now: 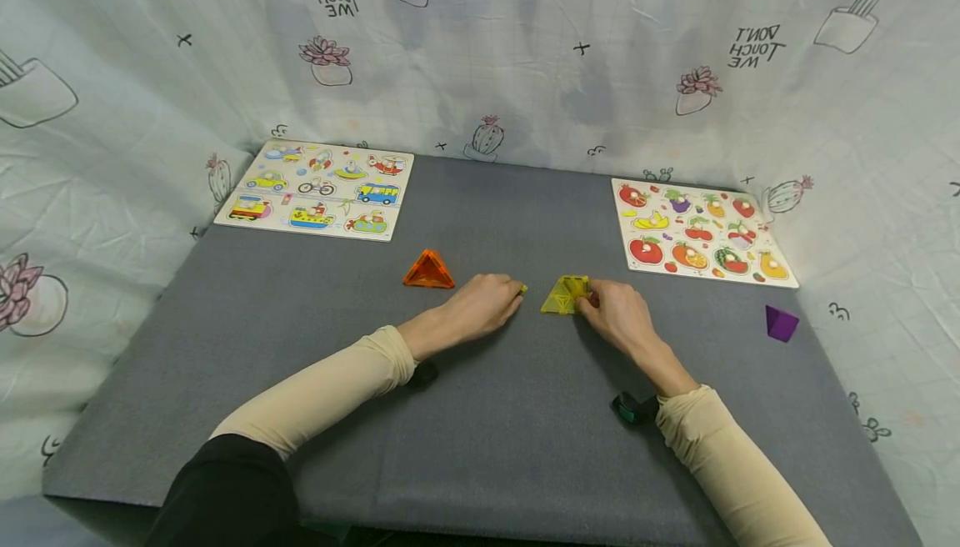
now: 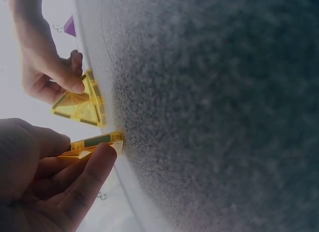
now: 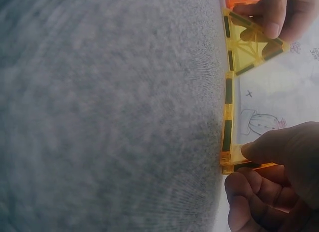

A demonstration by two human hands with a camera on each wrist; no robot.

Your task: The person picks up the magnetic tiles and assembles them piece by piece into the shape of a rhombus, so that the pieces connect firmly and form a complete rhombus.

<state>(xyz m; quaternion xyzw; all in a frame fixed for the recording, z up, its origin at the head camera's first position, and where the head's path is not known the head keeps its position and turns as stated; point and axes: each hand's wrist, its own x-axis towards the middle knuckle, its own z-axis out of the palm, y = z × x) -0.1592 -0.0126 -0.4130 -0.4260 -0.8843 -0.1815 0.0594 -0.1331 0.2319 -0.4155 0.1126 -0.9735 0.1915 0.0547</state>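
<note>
A see-through yellow triangular magnetic tile (image 2: pixel 97 141) is pinched between the thumb and fingers of my left hand (image 1: pixel 483 305), edge down close over the grey table. To its right, my right hand (image 1: pixel 618 309) grips a second yellow triangular tile (image 2: pixel 79 111), which stands up from the table. A third yellow tile (image 3: pixel 228 112) lies flat there, its edge meeting the foot of the standing one. In the head view, the left hand hides most of its own tile. An orange pyramid of triangular tiles (image 1: pixel 429 270) sits just beyond the left hand.
At the back left lies a puzzle board with vehicles (image 1: pixel 315 190); a fruit puzzle board (image 1: pixel 701 234) lies at the back right. A purple tile shape (image 1: pixel 782 323) stands near the table's right edge. A printed white curtain (image 1: pixel 525 47) encloses the grey table (image 1: pixel 487 447).
</note>
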